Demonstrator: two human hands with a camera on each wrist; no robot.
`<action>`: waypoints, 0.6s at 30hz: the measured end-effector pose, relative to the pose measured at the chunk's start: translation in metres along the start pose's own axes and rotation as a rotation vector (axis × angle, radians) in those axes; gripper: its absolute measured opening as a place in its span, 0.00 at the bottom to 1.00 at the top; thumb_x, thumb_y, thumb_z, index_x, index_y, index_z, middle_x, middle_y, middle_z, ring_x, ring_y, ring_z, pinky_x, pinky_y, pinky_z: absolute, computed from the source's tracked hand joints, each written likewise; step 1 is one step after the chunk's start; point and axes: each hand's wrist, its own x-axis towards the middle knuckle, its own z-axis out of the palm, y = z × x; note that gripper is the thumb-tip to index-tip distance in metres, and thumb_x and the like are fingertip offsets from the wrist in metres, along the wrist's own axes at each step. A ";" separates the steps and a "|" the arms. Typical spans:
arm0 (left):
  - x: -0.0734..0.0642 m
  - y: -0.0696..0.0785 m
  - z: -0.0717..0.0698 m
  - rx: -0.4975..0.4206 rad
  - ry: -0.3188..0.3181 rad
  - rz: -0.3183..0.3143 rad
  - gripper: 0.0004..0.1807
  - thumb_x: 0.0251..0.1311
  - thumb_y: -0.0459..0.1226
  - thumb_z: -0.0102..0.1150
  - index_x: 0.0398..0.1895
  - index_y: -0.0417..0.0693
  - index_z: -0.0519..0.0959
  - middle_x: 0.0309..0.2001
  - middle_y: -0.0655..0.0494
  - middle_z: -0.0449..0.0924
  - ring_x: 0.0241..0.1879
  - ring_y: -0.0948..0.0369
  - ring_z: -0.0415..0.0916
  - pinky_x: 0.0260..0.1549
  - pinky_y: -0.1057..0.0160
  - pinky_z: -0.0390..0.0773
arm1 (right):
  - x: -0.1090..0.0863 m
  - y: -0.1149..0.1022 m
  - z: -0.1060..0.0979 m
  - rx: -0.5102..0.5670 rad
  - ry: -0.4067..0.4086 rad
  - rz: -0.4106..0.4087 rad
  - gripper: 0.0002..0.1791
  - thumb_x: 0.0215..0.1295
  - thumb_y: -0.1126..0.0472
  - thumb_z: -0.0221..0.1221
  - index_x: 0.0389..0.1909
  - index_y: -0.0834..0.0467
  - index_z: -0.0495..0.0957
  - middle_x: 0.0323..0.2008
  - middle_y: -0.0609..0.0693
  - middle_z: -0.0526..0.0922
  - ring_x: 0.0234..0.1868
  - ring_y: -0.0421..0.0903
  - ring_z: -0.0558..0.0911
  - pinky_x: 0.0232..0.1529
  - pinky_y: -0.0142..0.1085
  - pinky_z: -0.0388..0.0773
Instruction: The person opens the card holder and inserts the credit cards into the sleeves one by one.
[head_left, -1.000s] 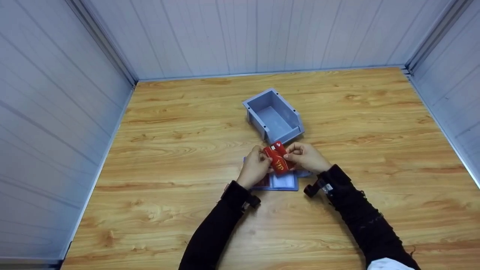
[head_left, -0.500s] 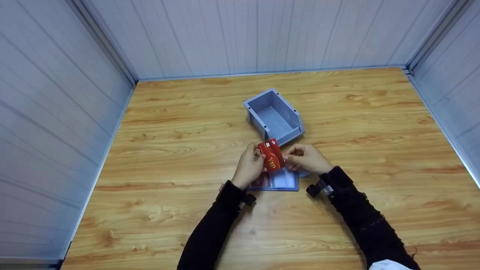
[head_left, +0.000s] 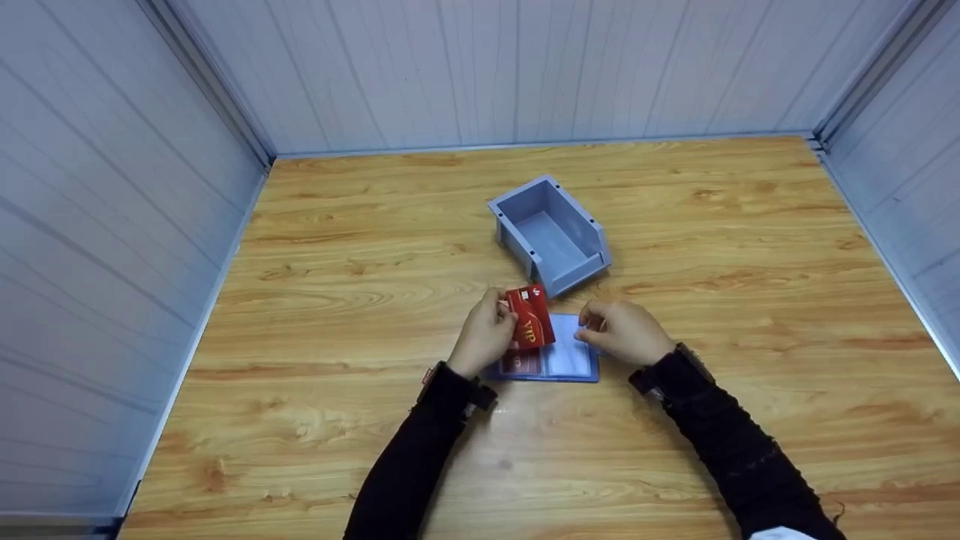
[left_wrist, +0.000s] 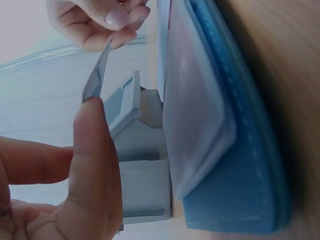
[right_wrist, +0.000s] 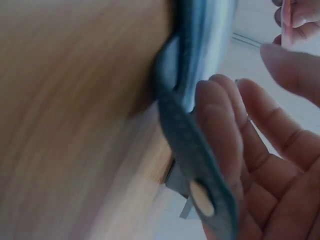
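A red card with gold "VIP" lettering (head_left: 534, 319) is pinched at its left edge by my left hand (head_left: 484, 337). The left wrist view shows that card (left_wrist: 97, 75) almost edge-on, between thumb and fingers. Below it lies an opened blue card holder (left_wrist: 250, 185) with clear sleeves (head_left: 570, 345). Another red card (head_left: 521, 363) sits in its left-hand sleeve, partly covered by the held one. My right hand (head_left: 630, 334) hovers at the holder's right edge, fingers loosely bent, nothing visible in them. Beside those fingers is the holder's snap strap (right_wrist: 192, 150).
A grey plastic bin (head_left: 551, 232) stands just behind the card holder, its lower front facing the hands. Pale panel walls (head_left: 480, 75) enclose the wooden table (head_left: 337, 315) at the back and both sides.
My left hand has carried the red card leftward, uncovering more of the right sleeve. My right hand has released the card and moved slightly right.
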 end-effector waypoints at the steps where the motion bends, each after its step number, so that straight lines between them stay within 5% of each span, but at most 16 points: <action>1: 0.000 0.000 0.000 0.003 -0.005 -0.004 0.14 0.65 0.27 0.48 0.54 0.35 0.69 0.31 0.53 0.72 0.22 0.62 0.72 0.23 0.62 0.82 | 0.000 0.000 0.000 -0.023 -0.001 -0.002 0.10 0.58 0.55 0.67 0.34 0.57 0.80 0.27 0.47 0.82 0.29 0.42 0.77 0.34 0.39 0.73; 8: -0.001 -0.002 -0.001 -0.023 -0.036 -0.048 0.15 0.66 0.27 0.46 0.55 0.35 0.69 0.33 0.50 0.74 0.24 0.60 0.74 0.26 0.58 0.84 | -0.005 -0.002 0.005 -0.181 0.005 -0.062 0.20 0.53 0.54 0.70 0.44 0.58 0.82 0.35 0.52 0.82 0.34 0.48 0.79 0.39 0.46 0.78; 18: -0.001 -0.005 -0.003 0.095 -0.063 -0.045 0.18 0.64 0.26 0.47 0.57 0.33 0.70 0.31 0.50 0.76 0.19 0.63 0.73 0.20 0.63 0.82 | -0.009 -0.004 0.010 -0.291 0.024 -0.104 0.20 0.52 0.53 0.70 0.44 0.59 0.85 0.36 0.50 0.78 0.34 0.47 0.78 0.34 0.44 0.77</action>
